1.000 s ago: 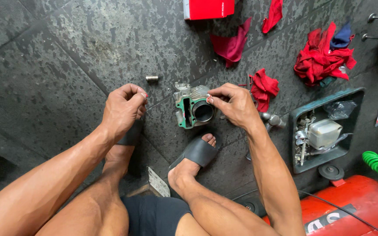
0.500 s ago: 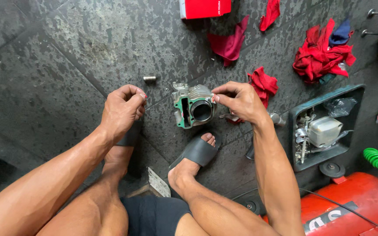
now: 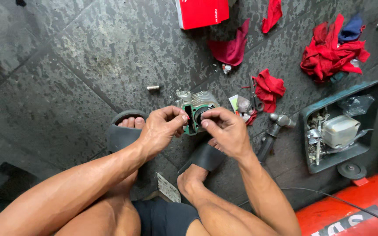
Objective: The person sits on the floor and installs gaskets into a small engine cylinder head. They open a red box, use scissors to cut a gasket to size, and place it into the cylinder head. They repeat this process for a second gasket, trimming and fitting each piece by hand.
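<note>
A finned metal engine cylinder with a green gasket face stands on the dark tiled floor in front of my feet. My left hand pinches the green face at its left edge. My right hand has its fingertips closed on a small dark part at the cylinder's bore opening. Both hands meet over the cylinder's near face and hide most of it. A small metal pin lies on the floor to the far left of the cylinder.
Red rags lie around, with a larger pile at the back right. A red box sits at the top. A teal tray of parts, a hammer and a red tank lie to the right.
My left hand has moved right from beside my left foot onto the cylinder's face. My right hand has shifted from the cylinder's right side to its bore opening.
</note>
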{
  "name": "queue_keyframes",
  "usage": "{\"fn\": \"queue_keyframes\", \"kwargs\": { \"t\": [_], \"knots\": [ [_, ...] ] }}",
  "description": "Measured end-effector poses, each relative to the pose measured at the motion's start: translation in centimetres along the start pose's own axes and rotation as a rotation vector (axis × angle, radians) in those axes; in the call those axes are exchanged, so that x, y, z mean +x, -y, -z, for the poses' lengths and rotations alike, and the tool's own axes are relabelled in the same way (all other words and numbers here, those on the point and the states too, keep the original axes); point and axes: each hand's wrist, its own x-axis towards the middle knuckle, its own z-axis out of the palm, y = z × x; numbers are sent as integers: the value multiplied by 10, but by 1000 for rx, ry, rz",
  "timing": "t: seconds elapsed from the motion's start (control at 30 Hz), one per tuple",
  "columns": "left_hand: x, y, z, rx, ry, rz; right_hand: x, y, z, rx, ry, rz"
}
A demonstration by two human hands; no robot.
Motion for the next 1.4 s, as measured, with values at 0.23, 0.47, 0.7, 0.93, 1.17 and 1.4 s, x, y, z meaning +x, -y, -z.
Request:
{"fn": "queue_keyframes", "kwargs": {
  "t": [0.23,0.47,0.7,0.93,1.17,1.4],
  "knots": [
    [-1,-5,-22,3,73,33,-4,-26,-11,43,-17,357],
    [-6,2,-29,45,92,11,-14,-41,-11,113,-105,171],
    [2,2,-19,116,12,9,21,-16,31,-417,-223,236],
    [7,4,-10,60,1,14,33,8,27,-688,-131,361],
    [10,1,-9,79,-21,15,38,15,28,-746,-94,363],
    [7,-8,-5,68,-21,-1,41,15,28,-733,-87,333]
  ]
}}
